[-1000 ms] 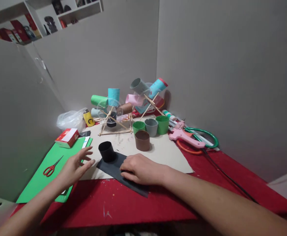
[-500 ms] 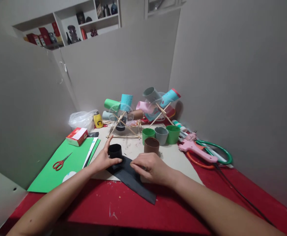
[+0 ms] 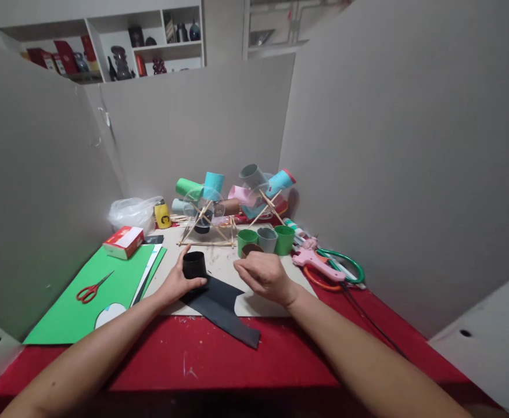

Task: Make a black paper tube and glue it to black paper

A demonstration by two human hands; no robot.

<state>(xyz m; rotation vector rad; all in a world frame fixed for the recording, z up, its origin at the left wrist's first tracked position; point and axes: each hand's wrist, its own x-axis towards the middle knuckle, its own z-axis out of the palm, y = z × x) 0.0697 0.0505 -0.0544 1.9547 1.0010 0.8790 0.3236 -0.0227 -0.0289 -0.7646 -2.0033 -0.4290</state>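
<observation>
My left hand [image 3: 179,281] is closed round a black paper cup [image 3: 194,265], thumb at its near side and fingers behind. The cup stands upright over the upper end of a dark grey paper strip [image 3: 223,313], which slants down towards the table's front. My right hand [image 3: 263,276] is raised above the strip's right side, fingers pinched; what they hold, if anything, is hidden. Behind it a brown cup [image 3: 251,249] is partly covered. Two green cups [image 3: 285,240] and a grey cup [image 3: 267,239] stand in a row further back.
Two stick-framed wheels [image 3: 206,212] carrying coloured cups stand at the back. Red scissors [image 3: 89,292] and a red-and-white box [image 3: 124,242] lie on green card [image 3: 63,313] at left. A pink glue gun [image 3: 322,262] with its cord lies at right. Grey panels [image 3: 193,128] enclose the table.
My right hand has lifted away from the strip, its fingers still pinched, and now covers much of the brown cup. My left hand stays at the black cup. The camera view has shifted.
</observation>
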